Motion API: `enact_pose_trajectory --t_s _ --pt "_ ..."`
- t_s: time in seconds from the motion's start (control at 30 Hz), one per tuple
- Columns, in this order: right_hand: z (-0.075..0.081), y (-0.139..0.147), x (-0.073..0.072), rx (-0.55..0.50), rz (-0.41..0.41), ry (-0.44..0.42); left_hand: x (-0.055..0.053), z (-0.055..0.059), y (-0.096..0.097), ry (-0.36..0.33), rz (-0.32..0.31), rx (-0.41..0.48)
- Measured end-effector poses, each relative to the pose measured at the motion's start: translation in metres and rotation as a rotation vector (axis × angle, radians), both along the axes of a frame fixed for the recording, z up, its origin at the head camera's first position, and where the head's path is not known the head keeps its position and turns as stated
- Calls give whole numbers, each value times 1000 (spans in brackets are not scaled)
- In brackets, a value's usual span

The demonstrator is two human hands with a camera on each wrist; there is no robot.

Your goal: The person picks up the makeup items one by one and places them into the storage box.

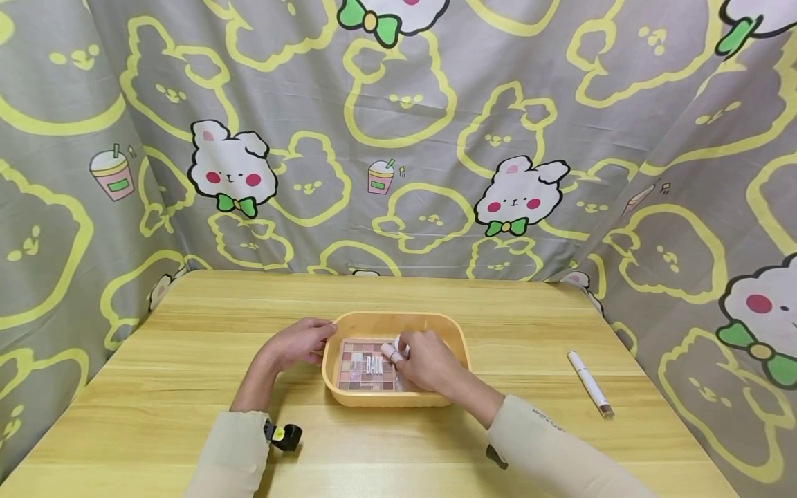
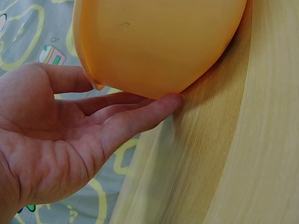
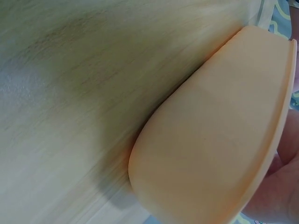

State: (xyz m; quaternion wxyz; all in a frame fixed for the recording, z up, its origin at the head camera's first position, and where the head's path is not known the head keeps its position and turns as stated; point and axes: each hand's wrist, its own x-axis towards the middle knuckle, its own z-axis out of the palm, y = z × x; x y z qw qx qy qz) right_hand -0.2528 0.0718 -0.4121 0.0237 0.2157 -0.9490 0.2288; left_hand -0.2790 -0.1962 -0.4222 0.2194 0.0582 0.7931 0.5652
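A yellow-orange plastic basin stands on the table. At its left end my left hand holds it, thumb at the rim and fingers along the outer wall, as the left wrist view shows. Inside the basin lies a flat eyeshadow palette marked "BACK". My right hand reaches in over the palette's right side, its fingers pinching a small pale pink tube. Part of a white item shows by those fingertips, mostly hidden by the hand. In the right wrist view the basin's wall covers the fingertips.
A slim white tube with a brownish end lies on the table to the right of the basin. A grey patterned curtain hangs behind the table and at both sides.
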Motion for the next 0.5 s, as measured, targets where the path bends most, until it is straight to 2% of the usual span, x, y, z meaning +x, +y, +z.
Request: enact_pose_trajectory --t_s 0.5 --pt "5 4 1 -15 -35 -54 0 0 0 5 -20 15"
